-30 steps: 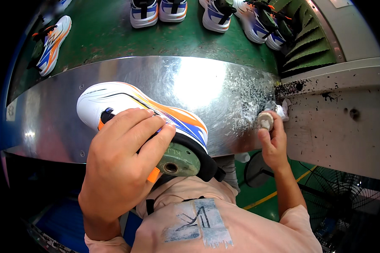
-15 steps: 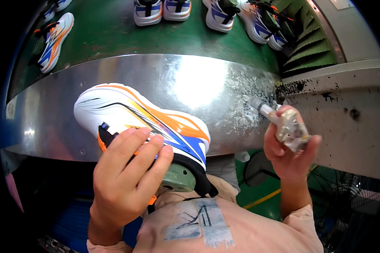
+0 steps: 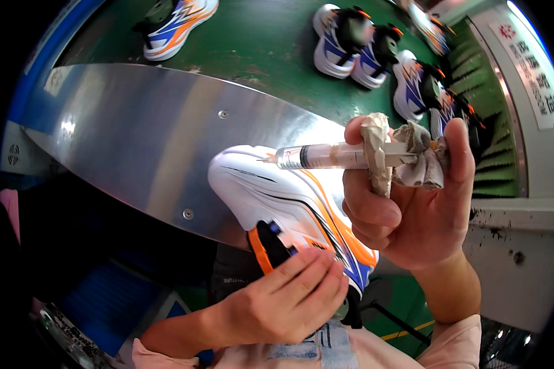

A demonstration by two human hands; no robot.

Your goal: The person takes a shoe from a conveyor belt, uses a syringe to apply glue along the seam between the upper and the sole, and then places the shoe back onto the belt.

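Note:
A white running shoe (image 3: 252, 190) with orange and blue trim lies on its side, its toe pointing up and left. My left hand (image 3: 295, 301) is closed on its upper near the collar, fingers pressed over the side. In my right hand (image 3: 412, 227) is a clear syringe (image 3: 332, 156), its plunger end wrapped in crumpled, stained tape or cloth (image 3: 421, 154). My thumb is behind the plunger and my fingers curl round the barrel. The thin tip appears over the sole edge near the toe; whether it touches, I cannot tell. A dark green shoe last partly shows at the heel.
A curved metal ledge (image 3: 135, 129) runs in front of me, with screws in it. Beyond it, a green conveyor surface (image 3: 258, 37) carries several similar shoes, including a pair (image 3: 345, 46). Green strip curtains (image 3: 495, 123) and a pale machine wall (image 3: 498, 246) stand at the right.
My right hand has brought the syringe left from beside the machine wall to over the shoe's toe. The view has turned, and shoe and left hand appear farther right.

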